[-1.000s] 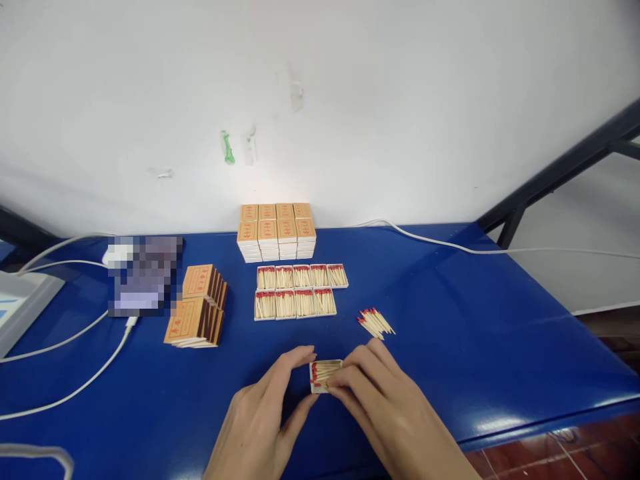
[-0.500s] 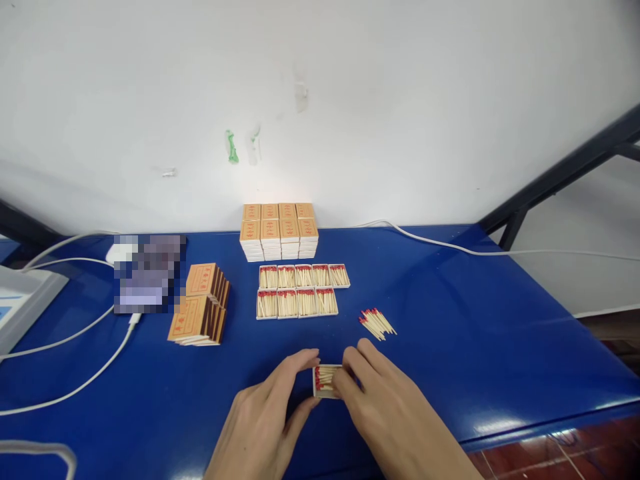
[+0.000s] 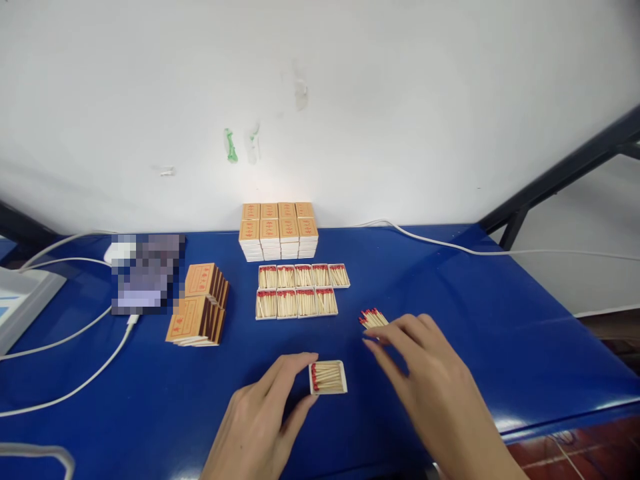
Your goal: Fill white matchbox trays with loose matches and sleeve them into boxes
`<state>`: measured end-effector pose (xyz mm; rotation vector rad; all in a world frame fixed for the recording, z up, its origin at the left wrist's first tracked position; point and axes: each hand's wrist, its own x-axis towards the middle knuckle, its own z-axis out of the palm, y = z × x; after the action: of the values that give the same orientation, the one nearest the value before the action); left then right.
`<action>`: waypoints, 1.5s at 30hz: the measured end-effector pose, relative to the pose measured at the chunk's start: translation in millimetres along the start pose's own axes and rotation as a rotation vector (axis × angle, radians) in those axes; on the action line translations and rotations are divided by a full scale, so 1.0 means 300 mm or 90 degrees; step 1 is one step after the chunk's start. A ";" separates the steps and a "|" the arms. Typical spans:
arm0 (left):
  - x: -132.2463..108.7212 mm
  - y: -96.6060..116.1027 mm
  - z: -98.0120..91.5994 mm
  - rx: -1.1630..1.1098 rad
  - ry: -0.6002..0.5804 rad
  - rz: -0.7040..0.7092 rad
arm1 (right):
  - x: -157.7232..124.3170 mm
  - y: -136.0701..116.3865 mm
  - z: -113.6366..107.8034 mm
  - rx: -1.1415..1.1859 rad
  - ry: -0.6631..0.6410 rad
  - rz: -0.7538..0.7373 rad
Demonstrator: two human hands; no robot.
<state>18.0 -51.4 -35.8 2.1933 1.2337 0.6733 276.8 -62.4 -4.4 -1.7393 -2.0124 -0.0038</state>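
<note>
Near the front of the table, a small white matchbox tray (image 3: 328, 377) holds red-headed matches lying sideways, heads to the left. My left hand (image 3: 263, 413) grips its left end between thumb and forefinger. My right hand (image 3: 425, 373) hovers by the loose pile of matches (image 3: 373, 319), with thumb and forefinger slightly apart at the near side of it; I see nothing between them. Part of the pile is hidden behind the fingers. Farther back, two rows of filled matchbox trays (image 3: 297, 303) stand side by side with their match heads pointing away.
A block of stacked orange matchboxes (image 3: 279, 230) stands against the white wall. To the left are more orange matchbox covers (image 3: 193, 317) in two leaning rows. Beyond them lies a blurred phone (image 3: 150, 273) with a white cable (image 3: 120, 340). Another white cable (image 3: 440, 247) crosses the back right.
My right hand has left the matchbox tray and moved right, to the loose matches. The tray's matches now show fully. My left hand keeps its grip on the tray.
</note>
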 end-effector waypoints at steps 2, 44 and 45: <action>0.001 -0.003 -0.002 -0.002 -0.004 -0.001 | -0.006 0.032 0.017 -0.042 0.033 0.057; 0.001 -0.004 0.000 -0.014 -0.025 -0.021 | -0.014 -0.137 0.036 -0.112 -0.050 -0.287; 0.001 -0.003 -0.001 -0.016 -0.030 -0.023 | -0.014 -0.139 0.033 -0.120 -0.055 -0.286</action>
<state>17.4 -50.8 -36.1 2.1497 1.2314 0.6164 234.8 -71.3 -2.1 -1.3711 -2.4948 -0.2765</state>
